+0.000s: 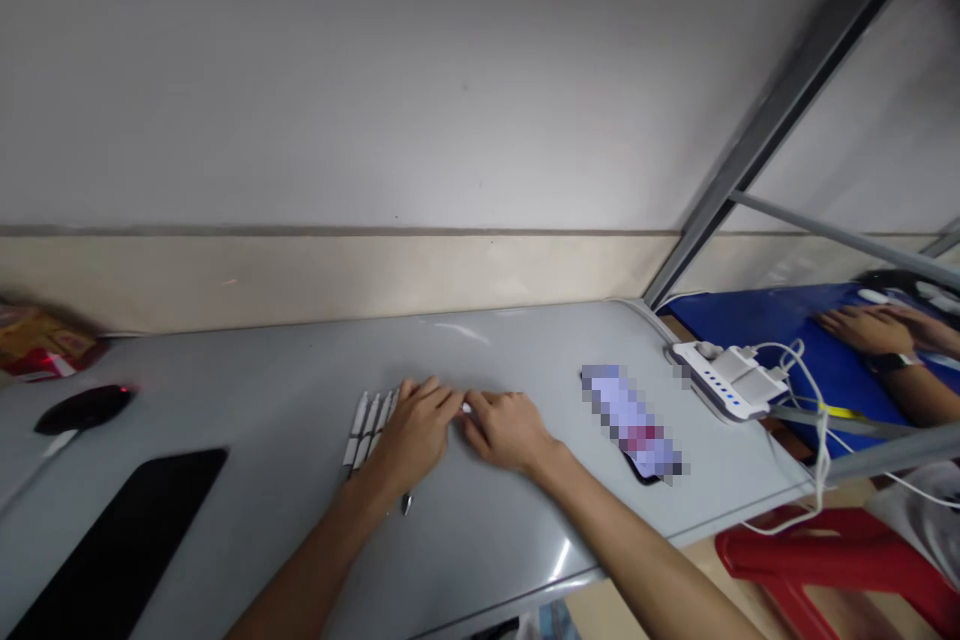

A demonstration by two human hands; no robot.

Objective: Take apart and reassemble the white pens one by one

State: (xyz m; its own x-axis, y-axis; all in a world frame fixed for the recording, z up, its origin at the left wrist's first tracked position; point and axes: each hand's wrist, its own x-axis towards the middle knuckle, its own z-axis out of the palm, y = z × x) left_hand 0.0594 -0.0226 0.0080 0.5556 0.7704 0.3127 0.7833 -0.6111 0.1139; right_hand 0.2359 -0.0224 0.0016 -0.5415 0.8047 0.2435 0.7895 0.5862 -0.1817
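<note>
My left hand (415,430) rests on the grey table (487,540), fingers curled, over a row of several white pens (365,425) lying side by side. My right hand (508,428) is right beside it, fingers curled too. Both hands pinch one small white piece (466,408) between them; it looks like a pen, mostly hidden by the fingers. One more pen tip (406,504) pokes out under my left wrist.
A phone (634,422) lies right of my hands, a white power strip (726,381) with cables at the table's right edge. A black mouse (82,408) and black pad (120,540) are left. Another person's hands (870,330) rest on a blue surface beyond. A red stool (825,560) stands below.
</note>
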